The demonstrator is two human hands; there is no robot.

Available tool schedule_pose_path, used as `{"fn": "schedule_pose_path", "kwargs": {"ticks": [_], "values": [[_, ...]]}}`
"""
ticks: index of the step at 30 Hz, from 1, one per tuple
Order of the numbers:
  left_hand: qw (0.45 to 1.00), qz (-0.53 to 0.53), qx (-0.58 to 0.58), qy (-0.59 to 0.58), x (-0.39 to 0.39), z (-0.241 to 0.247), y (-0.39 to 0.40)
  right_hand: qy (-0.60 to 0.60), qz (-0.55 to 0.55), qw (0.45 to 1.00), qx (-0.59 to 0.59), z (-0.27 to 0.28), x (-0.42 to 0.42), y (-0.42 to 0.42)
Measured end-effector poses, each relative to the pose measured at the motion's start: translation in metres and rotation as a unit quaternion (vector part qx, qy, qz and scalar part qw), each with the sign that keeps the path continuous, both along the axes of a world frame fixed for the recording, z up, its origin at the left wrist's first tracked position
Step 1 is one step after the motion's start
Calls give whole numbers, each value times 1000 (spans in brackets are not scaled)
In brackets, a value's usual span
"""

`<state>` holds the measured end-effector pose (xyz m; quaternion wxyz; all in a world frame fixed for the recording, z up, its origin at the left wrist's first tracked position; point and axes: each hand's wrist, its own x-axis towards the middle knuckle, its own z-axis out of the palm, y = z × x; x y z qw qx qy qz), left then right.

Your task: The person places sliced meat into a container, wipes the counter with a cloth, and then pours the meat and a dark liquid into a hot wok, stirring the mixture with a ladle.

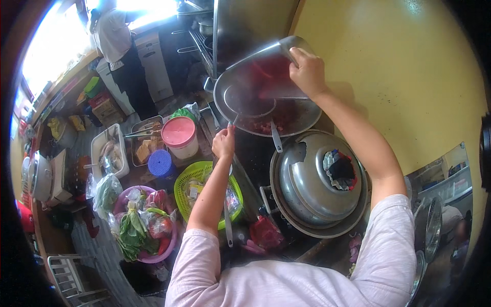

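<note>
My right hand point(308, 73) grips the upper edge of a large metal basin point(264, 69), tilted over a wide metal pan point(293, 126). The basin's inside looks reddish and hazy. My left hand point(224, 142) is closed on a thin handle point(234, 119) at the near left rim; what it belongs to is unclear. Reddish chopped food point(264, 126) lies in the pan, with a grey utensil handle point(276, 138) leaning out over the rim. Below my right forearm sits a domed metal lid point(307, 184) with a cloth-wrapped knob point(339, 169).
Left of me stand a green basket point(178, 186), a purple basin point(174, 240) with bagged vegetables, a pink-lidded tub point(179, 132) and a white container point(124, 151). A yellow wall point(402, 84) bounds the right. Another person point(119, 50) stands by the window.
</note>
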<state>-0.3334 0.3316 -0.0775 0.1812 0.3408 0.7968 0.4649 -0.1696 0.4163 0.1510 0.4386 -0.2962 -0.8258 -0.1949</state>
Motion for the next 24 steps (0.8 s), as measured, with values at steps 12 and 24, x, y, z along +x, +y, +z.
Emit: {"fn": "schedule_pose_path", "kwargs": {"ticks": [12, 24], "values": [[1000, -11, -11, -25, -6, 0, -7, -176, 94, 966, 163, 14, -6, -35], [999, -25, -21, -33, -13, -8, -7, -63, 3, 990, 127, 10, 10, -10]]}}
